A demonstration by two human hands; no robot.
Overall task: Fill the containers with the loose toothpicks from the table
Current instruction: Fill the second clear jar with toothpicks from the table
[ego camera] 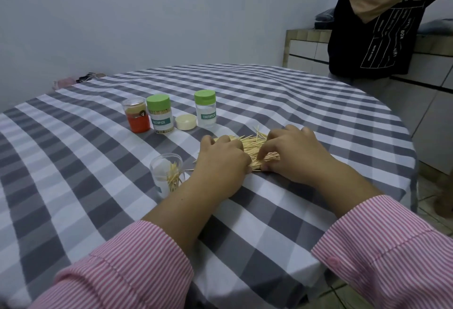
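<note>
Lying at frame centre on the checked cloth (269,210), the toothpicks (255,145) sit between and under both hands. The right hand (294,154) pinches some with curled fingertips; the left hand (220,159) curls over the pile's left end, grip unclear. An open jar (166,174) stands just left, partly filled.

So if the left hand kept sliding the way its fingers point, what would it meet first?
The left hand points away and slightly right, already on the toothpicks. Beyond them, probably the capped jar, though depth is unclear.
</note>
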